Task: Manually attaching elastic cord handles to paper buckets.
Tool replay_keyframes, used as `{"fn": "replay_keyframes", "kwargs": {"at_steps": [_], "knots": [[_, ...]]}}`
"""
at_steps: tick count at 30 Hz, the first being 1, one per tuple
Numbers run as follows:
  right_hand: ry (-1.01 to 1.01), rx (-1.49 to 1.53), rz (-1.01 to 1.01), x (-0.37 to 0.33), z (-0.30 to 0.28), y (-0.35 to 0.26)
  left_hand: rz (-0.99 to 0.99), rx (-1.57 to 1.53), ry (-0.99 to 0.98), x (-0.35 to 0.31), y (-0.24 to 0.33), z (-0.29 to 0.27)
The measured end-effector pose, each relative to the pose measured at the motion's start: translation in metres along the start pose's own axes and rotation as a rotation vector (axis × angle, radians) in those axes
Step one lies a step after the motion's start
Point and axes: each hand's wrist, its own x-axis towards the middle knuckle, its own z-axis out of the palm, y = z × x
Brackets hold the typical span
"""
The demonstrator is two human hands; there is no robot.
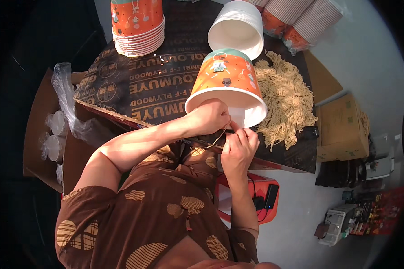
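An orange paper bucket (226, 76) with cartoon animal prints lies tilted on its side, its white-rimmed mouth towards me. My left hand (211, 117) is closed at the lower rim, partly in front of the opening, fingers pinching a thin tan cord (217, 140). Just below and to the right, my right hand (240, 144) is closed too, its fingertips meeting the left ones on the same cord. A loose end of the cord hangs under the hands. The exact place where the cord meets the bucket is hidden by my fingers.
A heap of tan cords (287, 101) lies right of the bucket on the dark plywood board (152, 85). Behind stand a white bucket (238, 31) and a stack of orange buckets (138, 27). Cardboard boxes (341, 130) flank both sides; a red stool (270, 184) holds a black device.
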Motion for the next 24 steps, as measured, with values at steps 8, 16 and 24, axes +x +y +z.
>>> {"fn": "replay_keyframes", "kwargs": {"at_steps": [8, 16, 24], "knots": [[-0.006, 0.046, 0.032, 0.002, -0.002, -0.002, -0.039, 0.130, 0.055, -0.002, 0.010, 0.003], [-0.006, 0.185, 0.263, 0.001, 0.000, -0.031, -0.028, 0.092, 0.097, -0.003, 0.006, 0.005], [0.091, 0.350, 0.477, 0.004, 0.003, -0.016, -0.038, 0.119, 0.008, -0.003, 0.009, -0.001]]}}
